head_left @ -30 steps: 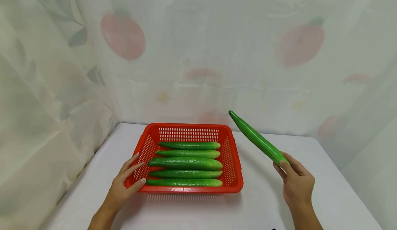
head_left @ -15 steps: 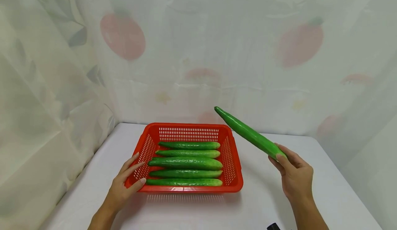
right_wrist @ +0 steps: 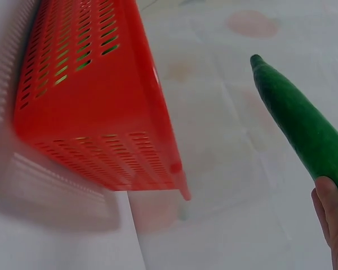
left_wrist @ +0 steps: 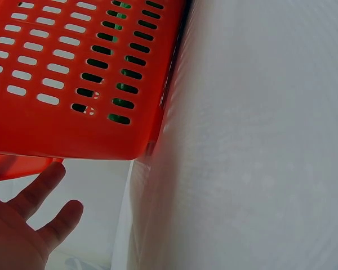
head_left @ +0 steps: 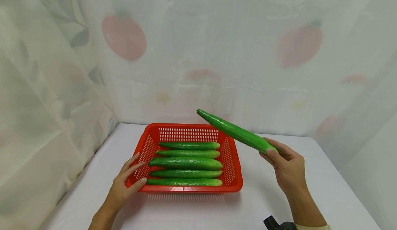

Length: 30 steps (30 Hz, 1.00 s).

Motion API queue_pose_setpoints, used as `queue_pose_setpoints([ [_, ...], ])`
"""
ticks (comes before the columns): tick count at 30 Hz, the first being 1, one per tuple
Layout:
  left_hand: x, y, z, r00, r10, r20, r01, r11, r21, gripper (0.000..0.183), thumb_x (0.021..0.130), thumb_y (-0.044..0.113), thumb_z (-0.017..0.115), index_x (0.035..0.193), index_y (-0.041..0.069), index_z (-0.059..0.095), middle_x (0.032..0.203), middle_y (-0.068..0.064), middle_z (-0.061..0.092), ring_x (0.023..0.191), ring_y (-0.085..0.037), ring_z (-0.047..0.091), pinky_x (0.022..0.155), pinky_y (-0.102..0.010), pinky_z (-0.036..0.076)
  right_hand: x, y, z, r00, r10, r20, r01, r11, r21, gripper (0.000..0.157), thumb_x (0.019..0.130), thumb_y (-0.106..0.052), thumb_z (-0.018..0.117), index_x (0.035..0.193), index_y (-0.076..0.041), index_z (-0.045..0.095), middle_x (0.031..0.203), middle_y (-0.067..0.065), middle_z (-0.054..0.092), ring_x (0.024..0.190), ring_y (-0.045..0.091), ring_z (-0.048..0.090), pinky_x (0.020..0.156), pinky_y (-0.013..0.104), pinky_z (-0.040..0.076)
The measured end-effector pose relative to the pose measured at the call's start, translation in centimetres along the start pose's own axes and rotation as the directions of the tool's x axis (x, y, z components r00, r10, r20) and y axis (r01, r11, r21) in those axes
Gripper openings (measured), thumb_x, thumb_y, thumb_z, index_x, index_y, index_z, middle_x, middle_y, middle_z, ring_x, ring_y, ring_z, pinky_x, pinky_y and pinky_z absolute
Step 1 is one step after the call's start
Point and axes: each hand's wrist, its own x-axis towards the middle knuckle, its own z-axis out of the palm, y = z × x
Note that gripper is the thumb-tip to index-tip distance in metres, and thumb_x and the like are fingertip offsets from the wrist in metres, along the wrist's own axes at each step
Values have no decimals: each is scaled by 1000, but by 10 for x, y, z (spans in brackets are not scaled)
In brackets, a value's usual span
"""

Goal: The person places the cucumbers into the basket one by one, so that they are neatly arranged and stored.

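Observation:
In the head view my right hand [head_left: 288, 166] grips a long green cucumber [head_left: 235, 132] by its paler end. The cucumber slants up to the left, its narrow tip over the back right part of a red plastic basket [head_left: 186, 189]. Several cucumbers [head_left: 186, 163] lie side by side in that basket. My left hand [head_left: 121, 187] rests at the basket's left rim with fingers spread and the thumb at the front corner. The left wrist view catches some fingers [left_wrist: 42, 188] beside the basket's slotted wall. From the right wrist, the held cucumber [right_wrist: 298, 121] shows apart from the basket.
A white table [head_left: 248, 209] carries the basket. Pale plastic sheeting [head_left: 248, 50] printed with fruit hangs behind it and along both sides. A black device [head_left: 279, 224] sits near my right wrist at the bottom edge.
My right hand has carried the cucumber leftward, so its tip now overlaps the basket's back rim, and the cucumber lies flatter. My left hand has stayed in place at the rim.

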Motion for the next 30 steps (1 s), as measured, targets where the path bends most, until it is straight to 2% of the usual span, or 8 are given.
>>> queue_pose_setpoints([
  [6, 0, 0, 0, 1000, -6, -5, 6, 1000, 5, 46, 84, 4, 71, 128, 1, 60, 151, -8, 33, 137, -17, 28, 98, -13, 27, 8, 3, 9, 996, 19, 83, -16, 999, -32, 33, 92, 10, 58, 122, 20, 52, 117, 21, 62, 103, 32, 61, 82, 42, 49],
  [14, 0, 2, 0, 1000, -3, -4, 3, 1000, 0, 45, 84, 3, 70, 128, 1, 60, 151, -9, 33, 137, -17, 28, 98, -13, 28, 20, 12, 25, 979, 64, 193, -47, 995, -91, 33, 93, 4, 59, 122, 20, 52, 120, 21, 59, 104, 33, 61, 83, 42, 49],
  [23, 1, 3, 0, 1000, -12, -2, 12, 1000, 3, 45, 85, 4, 71, 128, 4, 60, 151, -8, 33, 137, -16, 27, 98, -12, 27, 33, 29, 35, 953, 155, 262, -124, 983, -132, 35, 95, -2, 59, 124, 18, 52, 122, 21, 59, 104, 30, 63, 85, 42, 48],
  [30, 1, 3, 0, 1000, -13, -1, 13, 1000, -4, 45, 84, 4, 71, 129, 4, 60, 151, -7, 33, 137, -16, 27, 98, -13, 27, 42, 45, 43, 929, 238, 283, -194, 965, -176, 35, 94, -4, 61, 125, 14, 55, 121, 22, 56, 99, 28, 64, 85, 41, 49],
])
